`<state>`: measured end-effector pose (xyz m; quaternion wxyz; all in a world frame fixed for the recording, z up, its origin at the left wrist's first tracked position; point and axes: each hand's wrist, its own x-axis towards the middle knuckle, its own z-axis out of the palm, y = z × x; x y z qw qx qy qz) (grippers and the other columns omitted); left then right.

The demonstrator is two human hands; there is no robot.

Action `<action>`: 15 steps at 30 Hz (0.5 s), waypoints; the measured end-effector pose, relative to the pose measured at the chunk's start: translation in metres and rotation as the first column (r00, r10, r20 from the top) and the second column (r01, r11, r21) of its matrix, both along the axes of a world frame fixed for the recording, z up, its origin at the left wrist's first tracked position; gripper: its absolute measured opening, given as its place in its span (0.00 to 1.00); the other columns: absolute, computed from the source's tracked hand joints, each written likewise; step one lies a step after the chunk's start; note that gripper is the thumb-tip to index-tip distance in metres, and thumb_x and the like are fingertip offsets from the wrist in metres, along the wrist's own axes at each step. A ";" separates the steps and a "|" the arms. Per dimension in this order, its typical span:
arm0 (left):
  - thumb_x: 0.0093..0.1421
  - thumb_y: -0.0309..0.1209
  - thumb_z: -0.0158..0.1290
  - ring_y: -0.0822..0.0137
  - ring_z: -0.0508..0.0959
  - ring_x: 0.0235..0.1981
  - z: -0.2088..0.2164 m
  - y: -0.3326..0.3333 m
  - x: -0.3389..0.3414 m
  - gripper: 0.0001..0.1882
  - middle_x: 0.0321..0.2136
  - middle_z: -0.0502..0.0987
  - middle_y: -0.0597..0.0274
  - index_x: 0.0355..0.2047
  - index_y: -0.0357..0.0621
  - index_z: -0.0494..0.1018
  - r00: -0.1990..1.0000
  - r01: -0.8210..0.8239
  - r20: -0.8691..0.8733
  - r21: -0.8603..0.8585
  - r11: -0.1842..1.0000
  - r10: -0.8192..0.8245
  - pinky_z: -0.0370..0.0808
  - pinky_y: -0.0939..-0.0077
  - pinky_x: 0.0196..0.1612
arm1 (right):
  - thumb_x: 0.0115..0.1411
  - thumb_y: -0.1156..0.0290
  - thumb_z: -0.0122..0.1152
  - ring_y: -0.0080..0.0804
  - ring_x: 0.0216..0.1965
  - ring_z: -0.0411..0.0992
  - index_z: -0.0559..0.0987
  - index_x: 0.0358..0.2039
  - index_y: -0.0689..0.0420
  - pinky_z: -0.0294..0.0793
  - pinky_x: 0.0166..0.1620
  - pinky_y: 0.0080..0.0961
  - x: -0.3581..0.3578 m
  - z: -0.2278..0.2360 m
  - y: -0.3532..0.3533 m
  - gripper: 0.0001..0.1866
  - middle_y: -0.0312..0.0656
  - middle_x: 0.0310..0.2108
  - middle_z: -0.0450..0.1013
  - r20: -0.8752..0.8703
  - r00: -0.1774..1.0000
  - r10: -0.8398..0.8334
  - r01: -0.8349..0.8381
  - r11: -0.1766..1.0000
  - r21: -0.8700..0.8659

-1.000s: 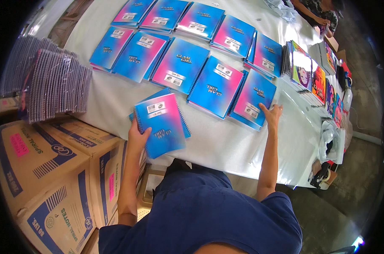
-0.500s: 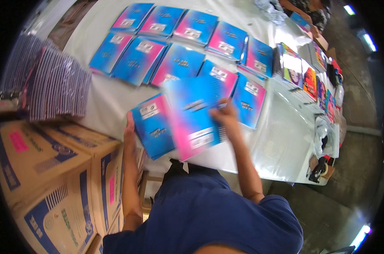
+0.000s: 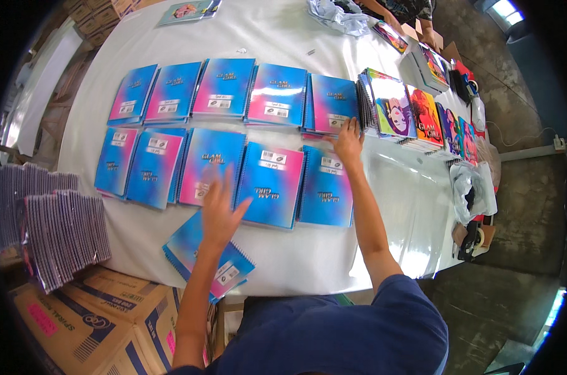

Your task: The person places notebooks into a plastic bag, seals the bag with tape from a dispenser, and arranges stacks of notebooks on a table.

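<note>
A person's left hand (image 3: 221, 217), blurred and fingers spread wide, is over a near-row notebook (image 3: 210, 161) on a white worktop (image 3: 393, 209), its long axis running away from the body, label end nearest. The right hand (image 3: 348, 140) meets a far-row notebook (image 3: 335, 97), similarly aligned; whether it grips cannot be told. A loose notebook (image 3: 185, 245) lies askew, label end toward lower right.

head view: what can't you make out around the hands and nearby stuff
All in the head view:
Left hand: fingers blurred; contact with the blue-pink notebook beneath can't be told.
Askew notebooks: partly hidden by the left forearm.
Cardboard boxes: lower parts cut off by the bottom edge.
Co-worker: cut off by the top edge.
</note>
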<state>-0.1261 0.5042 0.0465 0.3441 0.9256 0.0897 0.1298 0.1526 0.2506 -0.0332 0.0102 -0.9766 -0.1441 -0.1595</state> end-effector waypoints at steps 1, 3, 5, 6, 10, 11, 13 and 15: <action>0.55 0.45 0.57 0.43 0.46 0.67 -0.009 -0.005 0.049 0.42 0.66 0.46 0.41 0.65 0.43 0.53 0.997 0.029 0.063 0.195 0.980 -0.042 0.46 0.48 0.65 | 0.43 0.47 0.69 0.46 0.60 0.61 0.68 0.54 0.67 0.61 0.58 0.50 -0.005 -0.002 0.006 0.44 0.56 0.58 0.62 -0.005 1.000 0.013 -0.014 1.000 -0.024; 0.55 0.49 0.56 0.38 0.45 0.67 -0.028 -0.025 0.145 0.45 0.65 0.44 0.35 0.66 0.40 0.51 0.997 0.007 0.072 0.189 0.982 -0.021 0.46 0.45 0.64 | 0.42 0.48 0.70 0.46 0.59 0.61 0.68 0.54 0.67 0.61 0.58 0.49 -0.010 0.006 0.016 0.44 0.56 0.58 0.63 -0.010 0.999 0.033 -0.034 0.996 -0.079; 0.55 0.53 0.55 0.32 0.42 0.66 -0.036 -0.044 0.230 0.48 0.65 0.43 0.31 0.66 0.40 0.47 0.996 -0.088 0.034 0.202 0.975 0.083 0.45 0.38 0.63 | 0.44 0.53 0.69 0.44 0.54 0.66 0.74 0.46 0.65 0.64 0.55 0.45 -0.008 0.016 0.017 0.34 0.53 0.50 0.69 0.025 0.987 0.161 -0.158 0.983 -0.095; 0.56 0.53 0.54 0.31 0.42 0.65 -0.043 -0.046 0.256 0.48 0.65 0.43 0.30 0.67 0.41 0.46 0.984 -0.106 -0.118 0.221 0.969 0.135 0.45 0.36 0.62 | 0.46 0.55 0.68 0.43 0.52 0.67 0.75 0.43 0.64 0.64 0.53 0.44 -0.009 0.022 0.019 0.30 0.53 0.48 0.71 -0.007 0.973 0.229 -0.229 0.968 -0.103; 0.59 0.51 0.52 0.25 0.41 0.64 -0.055 -0.071 0.306 0.46 0.64 0.42 0.28 0.67 0.41 0.43 0.885 -0.074 -0.422 0.286 0.955 0.195 0.45 0.30 0.60 | 0.53 0.69 0.59 0.40 0.43 0.71 0.76 0.32 0.61 0.68 0.48 0.37 -0.003 0.021 -0.003 0.09 0.48 0.37 0.74 0.034 0.929 0.369 -0.364 0.925 -0.110; 0.60 0.51 0.51 0.25 0.41 0.64 -0.057 -0.075 0.309 0.45 0.64 0.42 0.28 0.67 0.42 0.43 0.880 -0.059 -0.434 0.301 0.952 0.191 0.45 0.29 0.60 | 0.53 0.72 0.57 0.39 0.42 0.71 0.76 0.31 0.61 0.68 0.47 0.35 0.000 0.024 -0.007 0.07 0.47 0.37 0.74 0.007 0.921 0.389 -0.387 0.918 -0.084; 0.60 0.49 0.51 0.25 0.40 0.64 -0.053 -0.067 0.314 0.42 0.65 0.41 0.29 0.67 0.43 0.46 0.868 -0.041 -0.475 0.221 0.974 0.144 0.44 0.30 0.61 | 0.52 0.77 0.54 0.40 0.36 0.73 0.74 0.36 0.58 0.72 0.38 0.34 0.006 0.033 -0.010 0.09 0.45 0.33 0.74 -0.018 0.913 0.407 -0.407 0.912 -0.042; 0.60 0.47 0.51 0.25 0.40 0.64 -0.050 -0.054 0.320 0.41 0.65 0.40 0.29 0.66 0.43 0.47 0.862 -0.054 -0.493 0.139 0.989 0.116 0.43 0.30 0.61 | 0.51 0.79 0.53 0.41 0.34 0.73 0.72 0.39 0.57 0.73 0.34 0.35 0.005 0.050 -0.003 0.13 0.45 0.31 0.73 -0.003 0.907 0.420 -0.420 0.907 0.041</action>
